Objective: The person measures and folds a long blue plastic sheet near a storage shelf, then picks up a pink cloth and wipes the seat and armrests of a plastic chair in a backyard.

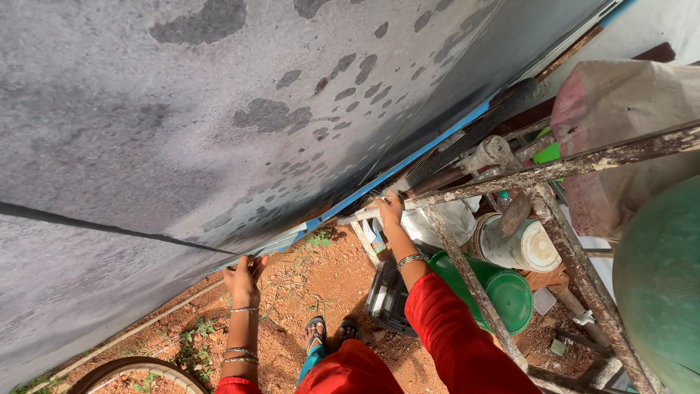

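I look straight down along a grey, damp-spotted wall (219, 109). My left hand (243, 279), with bangles on the wrist, presses flat against the wall's lower part. My right hand (391, 211), in a red sleeve with a bracelet, reaches to the wall's base beside a blue strip (408, 162) and closes around something thin there; what it is cannot be made out. My sandalled feet (329, 333) stand on red earth below.
A rusty metal scaffold frame (554, 219) crosses the right side. Beneath it lie a green bucket (503, 288), a white paint bucket (521, 244), a brown sack (620, 109) and a large green drum (656, 284). A bicycle wheel (131, 368) shows at the bottom left.
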